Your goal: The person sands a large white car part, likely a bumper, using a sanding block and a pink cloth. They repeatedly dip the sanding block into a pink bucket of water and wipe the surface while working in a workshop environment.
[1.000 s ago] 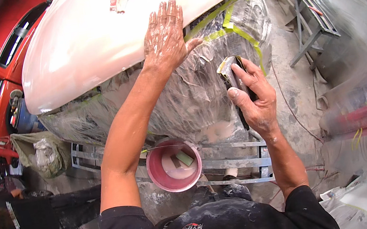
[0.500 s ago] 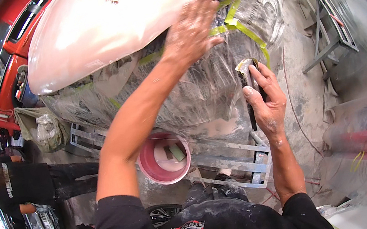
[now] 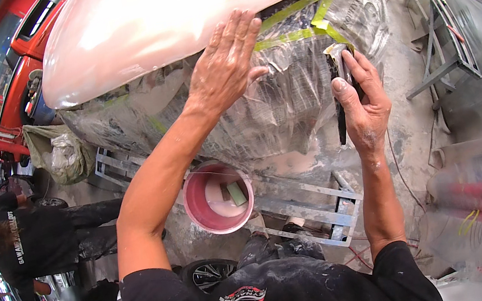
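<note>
A pale pink primed car panel (image 3: 182, 15) arches across the top, with clear plastic sheeting (image 3: 284, 106) and yellow-green masking tape (image 3: 310, 32) below it. My left hand (image 3: 227, 64) lies flat, fingers spread, on the panel's lower edge and the sheeting. My right hand (image 3: 362, 100) is closed around a flat black spreader (image 3: 337, 78) with pale filler on its tip, held upright just right of the tape, apart from the panel.
A pink bucket (image 3: 200, 210) holding a small block sits on the floor below, beside a grey metal stand (image 3: 318, 201). A red car (image 3: 2, 75) is at left. Another person in black (image 3: 34, 240) crouches lower left. A metal rack (image 3: 442, 30) stands at right.
My left hand has slid to the right along the panel's lower edge. My right hand has lifted the spreader higher, toward the masking tape.
</note>
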The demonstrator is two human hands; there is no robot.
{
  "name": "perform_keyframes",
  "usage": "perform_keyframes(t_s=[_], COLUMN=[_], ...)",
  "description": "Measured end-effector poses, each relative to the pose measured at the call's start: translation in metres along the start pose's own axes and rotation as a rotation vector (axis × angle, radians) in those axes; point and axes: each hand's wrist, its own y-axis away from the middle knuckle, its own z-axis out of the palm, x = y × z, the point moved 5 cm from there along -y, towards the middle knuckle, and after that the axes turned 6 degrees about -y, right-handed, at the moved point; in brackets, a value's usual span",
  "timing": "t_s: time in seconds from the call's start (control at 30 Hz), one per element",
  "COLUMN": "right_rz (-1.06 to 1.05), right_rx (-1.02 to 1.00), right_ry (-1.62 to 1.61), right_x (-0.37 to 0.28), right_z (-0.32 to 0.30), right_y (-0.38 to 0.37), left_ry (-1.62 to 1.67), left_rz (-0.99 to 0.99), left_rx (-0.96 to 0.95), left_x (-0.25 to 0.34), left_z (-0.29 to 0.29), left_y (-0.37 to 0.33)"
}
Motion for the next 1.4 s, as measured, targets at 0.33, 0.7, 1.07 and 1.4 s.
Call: perform_keyframes(t_s=[0.33, 0.7, 1.07, 1.4], right_rz=[-0.080, -0.475, -0.737, -0.714], right_rx=[-0.103, -0.093, -0.119, -0.130], right_ry=[0.059, 0.391, 0.587, 0.698], right_x=[0.001, -0.007, -0.004, -0.026], right_z=[0.039, 0.111, 0.179, 0.196], right_y=[-0.001, -0.044, -0.030, -0.012], left_ry=[0.048, 0.028, 0.234, 0.292], left_rz=[-0.027, -0.227, -0.290, -0.287], left_rx=[-0.090, 0.236, 0.410, 0.531], left_x=[-0.049, -0.176, -0.177, -0.175], left_z=[-0.028, 0.001, -0.010, -0.014], left_y=[0.090, 0.063, 0.045, 0.049])
